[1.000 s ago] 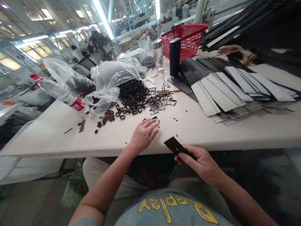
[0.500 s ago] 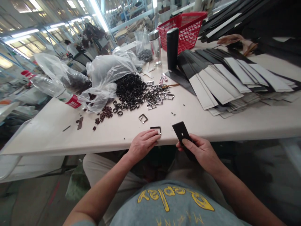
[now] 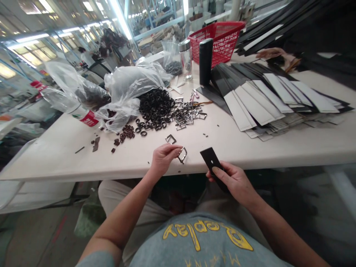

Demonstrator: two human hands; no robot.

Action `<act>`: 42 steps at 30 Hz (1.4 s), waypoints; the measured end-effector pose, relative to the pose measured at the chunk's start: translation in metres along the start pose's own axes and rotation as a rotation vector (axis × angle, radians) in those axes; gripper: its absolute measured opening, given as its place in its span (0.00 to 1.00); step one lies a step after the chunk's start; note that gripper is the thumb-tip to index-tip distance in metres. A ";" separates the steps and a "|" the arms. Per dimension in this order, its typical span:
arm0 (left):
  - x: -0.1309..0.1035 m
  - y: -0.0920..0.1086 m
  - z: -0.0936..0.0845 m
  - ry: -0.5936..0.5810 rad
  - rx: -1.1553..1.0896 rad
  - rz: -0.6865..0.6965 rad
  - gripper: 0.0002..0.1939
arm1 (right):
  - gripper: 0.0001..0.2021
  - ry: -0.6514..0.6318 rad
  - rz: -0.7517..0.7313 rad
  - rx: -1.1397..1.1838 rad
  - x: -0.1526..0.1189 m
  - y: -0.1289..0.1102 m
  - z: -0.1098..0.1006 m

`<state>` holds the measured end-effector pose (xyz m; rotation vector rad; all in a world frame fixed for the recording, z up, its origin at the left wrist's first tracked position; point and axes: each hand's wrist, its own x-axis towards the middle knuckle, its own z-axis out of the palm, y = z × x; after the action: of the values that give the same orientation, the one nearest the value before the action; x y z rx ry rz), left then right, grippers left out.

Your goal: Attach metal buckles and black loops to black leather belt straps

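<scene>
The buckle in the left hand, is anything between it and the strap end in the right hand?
Nothing visible. The left hand pinches the buckle just above the table edge, and the strap end in the right hand faces it across an open gap. Another buckle lies farther back, out of the path.

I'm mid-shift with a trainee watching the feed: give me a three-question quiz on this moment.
1. What does the left hand hold?
2. True or false: the black strap end in the right hand lies flat on the table.
3. Which lies nearer the left hand: A, the lone buckle; B, the red basket?

Key: 1. A metal buckle, pinched in its fingertips. 2. False; it is held up at the table's edge. 3. A.
</scene>
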<state>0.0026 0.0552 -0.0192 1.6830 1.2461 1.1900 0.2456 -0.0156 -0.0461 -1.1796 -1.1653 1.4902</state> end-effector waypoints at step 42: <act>-0.045 0.028 0.034 0.032 -0.291 -0.330 0.08 | 0.12 -0.153 -0.151 -0.282 0.010 -0.013 0.038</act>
<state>0.0382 0.0036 -0.0155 1.1994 1.2446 1.1345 0.2074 -0.0088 -0.0304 -1.1465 -1.5743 1.3504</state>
